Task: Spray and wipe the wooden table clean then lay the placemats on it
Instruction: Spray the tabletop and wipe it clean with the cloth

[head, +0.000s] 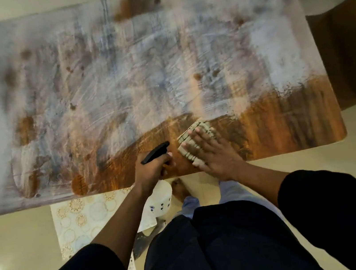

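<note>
Table point(286, 117) carries a white, streaky film over most of its top; bare orange-brown wood grain shows only in a band along the near edge. Right hand point(212, 152) lies flat, fingers spread, pressing a folded grey-beige cloth point(189, 133) with a ribbed, blocky weave onto the cleared band, at the border of the film. Judgement: flat palm spreads pressure for wiping. Left hand point(152, 169) is closed round the neck of a spray bottle point(155, 152), black trigger head pointing over the table, pale body hanging below the edge; likely kept ready for re-spraying. Placemats point(81, 220), pale with a circular lacy pattern, lie on the floor below the near edge, not yet laid. Wiping is judged at an early stage.
</note>
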